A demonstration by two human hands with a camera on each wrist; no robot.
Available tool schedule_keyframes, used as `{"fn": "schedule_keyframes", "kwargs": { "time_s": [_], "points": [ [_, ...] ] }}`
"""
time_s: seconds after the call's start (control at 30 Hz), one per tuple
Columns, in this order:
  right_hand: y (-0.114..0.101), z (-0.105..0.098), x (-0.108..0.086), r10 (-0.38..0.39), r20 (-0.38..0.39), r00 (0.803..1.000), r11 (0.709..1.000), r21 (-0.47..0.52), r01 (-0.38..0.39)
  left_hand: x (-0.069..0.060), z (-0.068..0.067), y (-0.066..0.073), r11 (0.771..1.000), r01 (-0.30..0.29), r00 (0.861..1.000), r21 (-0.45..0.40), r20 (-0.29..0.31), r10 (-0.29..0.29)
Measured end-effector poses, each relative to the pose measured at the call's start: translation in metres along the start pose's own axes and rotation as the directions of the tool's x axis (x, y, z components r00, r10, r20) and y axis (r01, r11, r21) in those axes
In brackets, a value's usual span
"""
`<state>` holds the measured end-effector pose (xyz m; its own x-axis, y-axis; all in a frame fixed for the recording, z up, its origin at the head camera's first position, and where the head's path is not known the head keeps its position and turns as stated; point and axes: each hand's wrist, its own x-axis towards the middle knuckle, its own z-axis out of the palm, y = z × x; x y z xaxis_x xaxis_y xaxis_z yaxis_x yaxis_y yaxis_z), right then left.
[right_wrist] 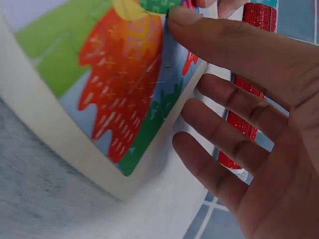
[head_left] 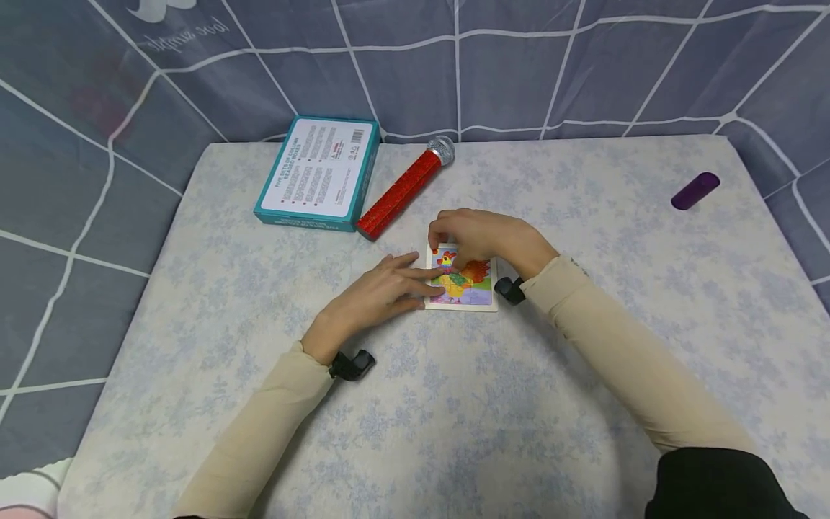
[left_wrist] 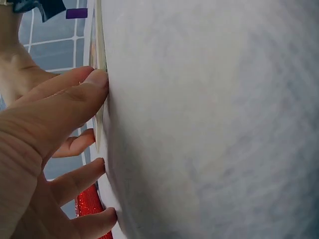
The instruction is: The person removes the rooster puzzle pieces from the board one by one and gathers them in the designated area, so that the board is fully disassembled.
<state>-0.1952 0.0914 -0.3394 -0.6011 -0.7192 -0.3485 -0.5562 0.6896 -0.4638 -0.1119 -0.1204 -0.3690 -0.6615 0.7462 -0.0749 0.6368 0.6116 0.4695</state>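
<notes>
A small jigsaw puzzle [head_left: 480, 297] of a colourful rooster lies in a pale frame on the table. My left hand [head_left: 387, 288] comes from its left side, index and middle fingers stretched over the picture. Seen from the left wrist, the thumb [left_wrist: 95, 82] touches the board's edge. My right hand [head_left: 496, 241] arches over the puzzle's top edge. Its thumb [right_wrist: 187, 17] presses the picture in the right wrist view, while the other fingers reach along and past the frame. The part of the picture beneath the right hand is hidden in the head view.
Behind the puzzle lies a red glittery microphone [head_left: 405, 189] with a silver head, beside a teal and white box [head_left: 324, 169]. A dark purple cylinder [head_left: 696, 191] lies far right. Grey gridded curtain [head_left: 506, 79] hangs along the table's back edge.
</notes>
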Motion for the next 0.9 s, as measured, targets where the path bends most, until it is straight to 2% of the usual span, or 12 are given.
{"fn": "schedule_keyframes", "kwargs": {
  "time_s": [0.43,0.9],
  "points": [
    [0.0008,-0.0047,0.0009,0.014,0.040,0.999,1.000,0.018,-0.015,-0.0006,0.0023,0.0017,0.998,0.003,0.997,-0.056,0.076,0.002],
    [-0.0011,-0.0084,0.0066,0.075,0.111,0.991,0.997,-0.002,-0.076,0.0008,0.0000,0.0060,0.995,0.075,0.987,-0.059,0.150,-0.065]
  ]
}}
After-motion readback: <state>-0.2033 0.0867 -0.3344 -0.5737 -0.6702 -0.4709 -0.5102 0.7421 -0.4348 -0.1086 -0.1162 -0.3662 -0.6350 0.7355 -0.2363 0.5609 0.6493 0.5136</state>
